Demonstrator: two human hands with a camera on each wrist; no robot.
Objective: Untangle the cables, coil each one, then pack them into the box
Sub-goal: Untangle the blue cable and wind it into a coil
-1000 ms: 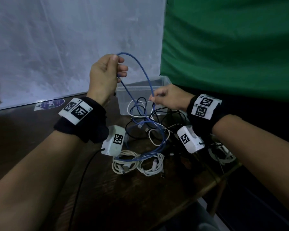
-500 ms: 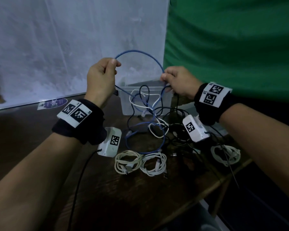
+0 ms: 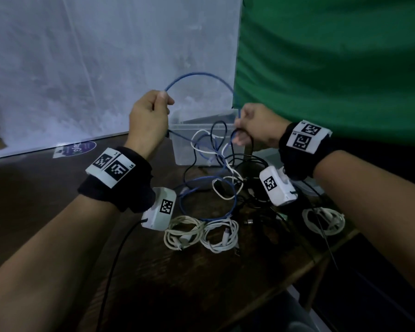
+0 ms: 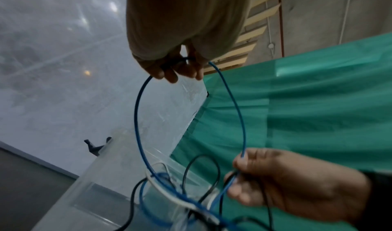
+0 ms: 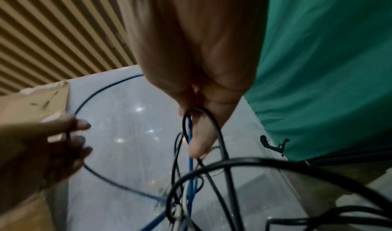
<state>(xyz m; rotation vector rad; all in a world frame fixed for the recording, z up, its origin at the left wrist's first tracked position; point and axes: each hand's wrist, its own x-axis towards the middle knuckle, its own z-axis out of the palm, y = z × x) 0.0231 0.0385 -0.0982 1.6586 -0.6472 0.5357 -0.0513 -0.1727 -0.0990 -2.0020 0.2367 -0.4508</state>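
1. The left hand [image 3: 149, 121] pinches the blue cable [image 3: 201, 75] between thumb and fingers, raised at 11 o'clock of the tangle.
2. The right hand [image 3: 256, 127] grips the same cable, plus a black cable [image 3: 219, 125], at 1 o'clock.
3. The cable arches between them above the clear box [image 3: 177, 140].
4. Three white coils [image 3: 182, 232] lie on the table [image 3: 177, 283] at 6 o'clock.

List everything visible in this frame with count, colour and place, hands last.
blue cable: one, blue, arched between both hands, its rest down in the tangle
tangle: black and white cables, before the box
coils: three, white, two on the table's near side, one at its right edge
box: one, clear, behind the tangle
table: one, dark wood
left hand: pinches the blue cable
right hand: grips the blue cable and a black one
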